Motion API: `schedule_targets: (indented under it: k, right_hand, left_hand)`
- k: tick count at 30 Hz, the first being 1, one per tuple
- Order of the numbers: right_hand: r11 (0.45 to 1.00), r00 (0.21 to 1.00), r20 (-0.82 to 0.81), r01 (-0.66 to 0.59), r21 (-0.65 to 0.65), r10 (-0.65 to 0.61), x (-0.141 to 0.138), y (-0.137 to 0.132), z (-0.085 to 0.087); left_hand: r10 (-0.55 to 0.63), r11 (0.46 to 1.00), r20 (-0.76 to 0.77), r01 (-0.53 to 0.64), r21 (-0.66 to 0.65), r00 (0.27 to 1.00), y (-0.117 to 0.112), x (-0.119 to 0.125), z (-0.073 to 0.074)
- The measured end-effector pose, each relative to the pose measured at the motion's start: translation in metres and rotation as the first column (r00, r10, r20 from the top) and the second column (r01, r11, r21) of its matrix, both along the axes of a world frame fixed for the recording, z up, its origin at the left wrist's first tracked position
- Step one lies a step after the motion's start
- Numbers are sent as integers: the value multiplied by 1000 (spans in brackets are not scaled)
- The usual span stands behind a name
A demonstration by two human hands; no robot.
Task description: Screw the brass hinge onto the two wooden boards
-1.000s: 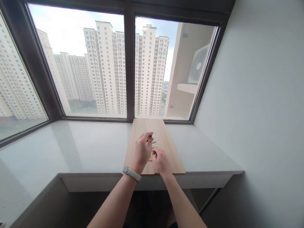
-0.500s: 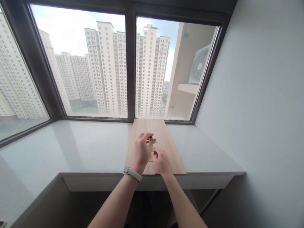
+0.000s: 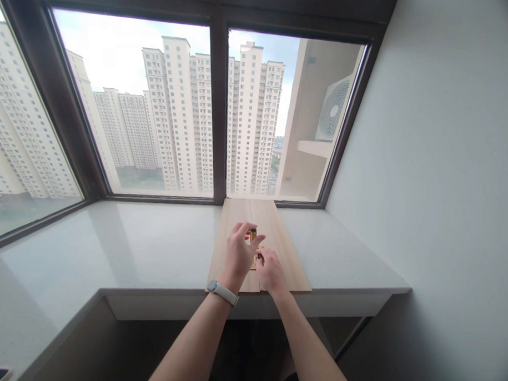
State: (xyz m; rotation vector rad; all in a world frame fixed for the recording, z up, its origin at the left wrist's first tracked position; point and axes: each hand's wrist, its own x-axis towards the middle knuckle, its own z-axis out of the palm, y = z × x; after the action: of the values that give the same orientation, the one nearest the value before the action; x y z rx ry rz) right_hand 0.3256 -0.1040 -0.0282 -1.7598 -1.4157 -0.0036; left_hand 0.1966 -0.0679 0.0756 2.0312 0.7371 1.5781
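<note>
My left hand (image 3: 238, 251), with a pale-banded watch on its wrist, holds a small screwdriver (image 3: 253, 235) with a black-and-yellow handle between thumb and fingers. The handle stands about upright; its tip is hidden. Below it a brass-coloured hinge (image 3: 253, 264) lies over the seam between two light wooden boards, the left board (image 3: 223, 252) and the right board (image 3: 283, 242). My right hand (image 3: 272, 270) rests at the hinge's right side. Its thumb and fingers are curled together by the hinge, around something too small and hidden to make out.
The boards lie on a white stone sill (image 3: 164, 243), reaching from its front edge back to the dark window frame (image 3: 221, 130). A white wall (image 3: 423, 151) rises on the right. A dark flat object (image 3: 0, 377) shows at the lower left edge.
The screwdriver handle has turned more upright in my left hand. My left thumb has moved outward to the right. My right hand stays at the hinge.
</note>
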Motion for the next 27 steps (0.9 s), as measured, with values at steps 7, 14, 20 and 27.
schedule_targets:
  k: [7, 14, 20, 27]
  right_hand:
    - [1000, 1000, 5, -4, 6, 4, 1, 1, 0]
    - [1000, 1000, 11, -4, 5, 4, 1, 1, -1]
    - [1000, 1000, 14, -5, 15, 5, 1, 3, -3]
    - [1000, 1000, 3, -8, 10, 8, 1, 2, -2]
  left_hand:
    - [-4, 998, 25, 6, -56, 1000, 2, 3, -1]
    - [-67, 996, 17, 68, -53, 998, 4, 6, -6]
    - [-24, 1000, -45, 25, 16, 999, 1, 3, -4]
    - [-5, 999, -15, 4, -33, 1000, 1, 7, -6]
